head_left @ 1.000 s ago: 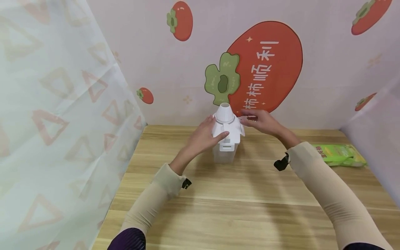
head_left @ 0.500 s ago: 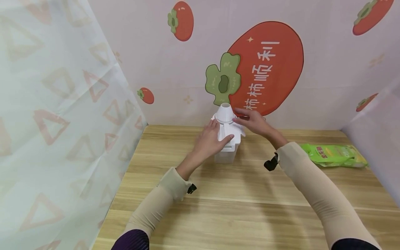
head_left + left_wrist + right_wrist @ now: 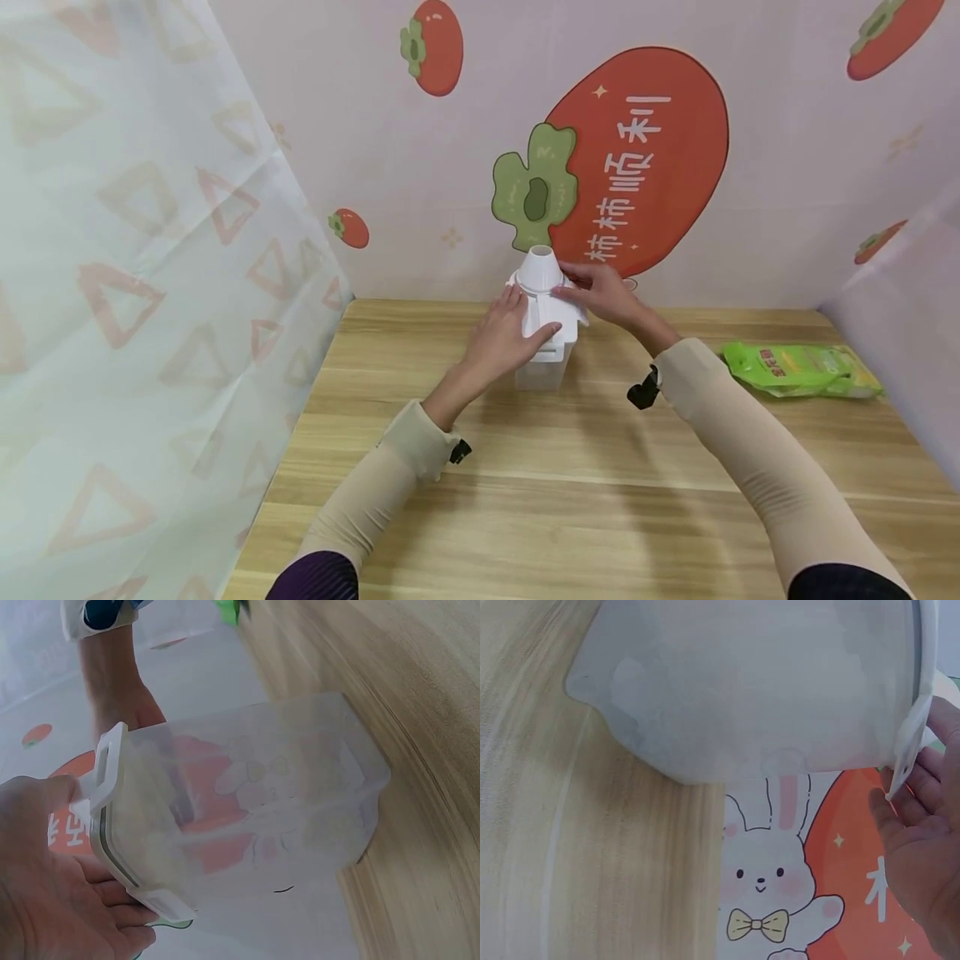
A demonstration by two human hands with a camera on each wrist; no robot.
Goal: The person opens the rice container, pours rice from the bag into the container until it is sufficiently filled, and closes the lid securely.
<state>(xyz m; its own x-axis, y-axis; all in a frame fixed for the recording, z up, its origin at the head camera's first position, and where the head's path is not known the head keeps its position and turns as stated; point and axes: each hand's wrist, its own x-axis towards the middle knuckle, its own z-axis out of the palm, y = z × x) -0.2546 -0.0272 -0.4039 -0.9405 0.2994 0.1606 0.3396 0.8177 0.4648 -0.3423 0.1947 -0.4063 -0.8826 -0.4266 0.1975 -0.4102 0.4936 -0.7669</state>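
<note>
Left wall: pale cloth sheet (image 3: 150,275) with faded triangle prints
Left hand: the left hand (image 3: 504,337) lies on the left of a white lid (image 3: 558,312), fingers extended, thumb by the front flap (image 3: 112,769); it has shifted right, further over the lid, since a second ago
Box: clear plastic box (image 3: 538,379) upright on the wooden table (image 3: 570,508), near the back wall, between the hands; in the same place as before
Cone: white cone (image 3: 539,271) upright on the lid
Back wall: persimmon print (image 3: 675,183) behind the box; the right wrist view also shows a printed rabbit (image 3: 761,877)
Right hand: the right hand (image 3: 611,293) is at the lid's right side, fingers slightly bent and touching a tilted side flap (image 3: 911,742); a second ago it was further right
Right sleeve: beige sleeve (image 3: 757,467), now left of the packet it partly hid
Packet: green packet (image 3: 802,371) lying on the table, well apart from the box
</note>
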